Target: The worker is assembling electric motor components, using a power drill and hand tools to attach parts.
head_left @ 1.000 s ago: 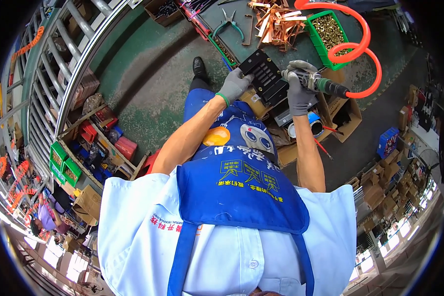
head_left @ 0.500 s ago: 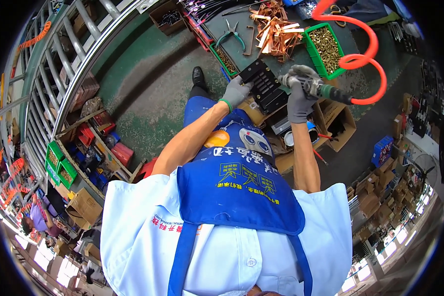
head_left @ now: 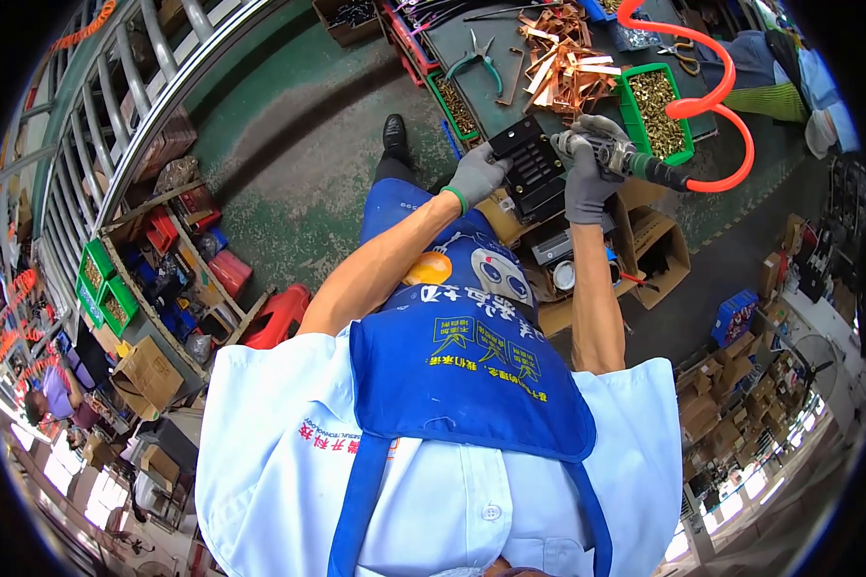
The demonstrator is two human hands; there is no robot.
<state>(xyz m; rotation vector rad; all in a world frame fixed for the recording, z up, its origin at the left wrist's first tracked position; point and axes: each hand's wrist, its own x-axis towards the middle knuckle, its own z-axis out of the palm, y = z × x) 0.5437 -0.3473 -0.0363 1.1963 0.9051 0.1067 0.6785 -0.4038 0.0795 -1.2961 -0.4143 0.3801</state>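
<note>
In a grey glove with a green cuff, my left hand (head_left: 478,177) is closed on the near left edge of a black slotted housing (head_left: 531,165). The housing sits tilted at the bench's near edge. My right hand (head_left: 587,178), also gloved in grey, wraps round an air screwdriver (head_left: 618,154). The tool points left, its front end close to the housing's right side; whether the tip touches it I cannot tell. A red coiled air hose (head_left: 731,87) runs from the tool's rear end up over the bench.
Copper strips (head_left: 568,67) are heaped behind the housing. A green bin (head_left: 659,115) of brass screws stands right of them, a narrower green bin (head_left: 454,104) to the left. Pliers (head_left: 478,65) lie nearby. Cardboard boxes (head_left: 656,245) stand below right. Another person's sleeve (head_left: 826,82) shows at upper right.
The view has shifted, so the bench things sit further right. Both hands keep hold of the housing and the air screwdriver. More of the other person shows at upper right.
</note>
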